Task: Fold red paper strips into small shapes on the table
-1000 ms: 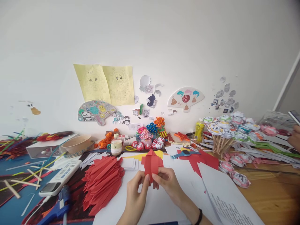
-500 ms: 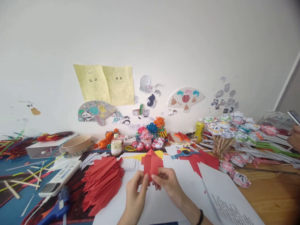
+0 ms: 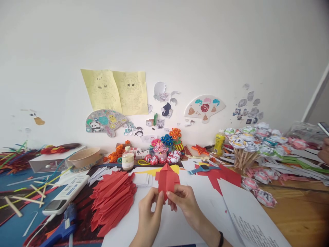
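The folded paper (image 3: 166,180) sits between my left grip (image 3: 150,207) and my right grip (image 3: 185,200). Left of my grip lies the pile of folded pieces (image 3: 113,199), farther left the glue gun (image 3: 64,224). Behind my grip, to the left, stands the bottle (image 3: 128,160); behind, to the right, the watch (image 3: 205,167) lies on sheets (image 3: 230,176).

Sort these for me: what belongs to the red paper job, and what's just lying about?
Likely the job: folded red paper in left hand and right hand; folded red stack; red sheets.
Seemingly lying about: blue watch; glue gun; milky bottle.

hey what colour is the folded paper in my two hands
The pointed folded paper is red, best seen in the head view.
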A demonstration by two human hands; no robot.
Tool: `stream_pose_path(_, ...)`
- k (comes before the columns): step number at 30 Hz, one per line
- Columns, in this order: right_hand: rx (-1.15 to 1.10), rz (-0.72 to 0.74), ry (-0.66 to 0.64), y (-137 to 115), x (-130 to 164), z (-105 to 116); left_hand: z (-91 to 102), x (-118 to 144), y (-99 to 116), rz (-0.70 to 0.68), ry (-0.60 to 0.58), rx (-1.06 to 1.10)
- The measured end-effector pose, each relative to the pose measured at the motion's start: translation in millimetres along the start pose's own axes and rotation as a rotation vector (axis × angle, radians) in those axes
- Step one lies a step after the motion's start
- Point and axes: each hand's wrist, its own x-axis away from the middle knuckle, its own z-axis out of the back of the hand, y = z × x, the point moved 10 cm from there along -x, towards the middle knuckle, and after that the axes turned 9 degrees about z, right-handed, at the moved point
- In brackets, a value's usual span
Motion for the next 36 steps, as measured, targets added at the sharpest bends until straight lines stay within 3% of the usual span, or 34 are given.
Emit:
stream_pose_path(23, 0.015, -0.024, 0.065, 5, 2, 5, 0.4, 2, 2, -0.054, 0.012, -0.002)
stream_pose_path(36, 0.083, 0.017, 0.072, -2, 0, 11, -11.9, 0, 3, 0.002, -0.114, -0.011)
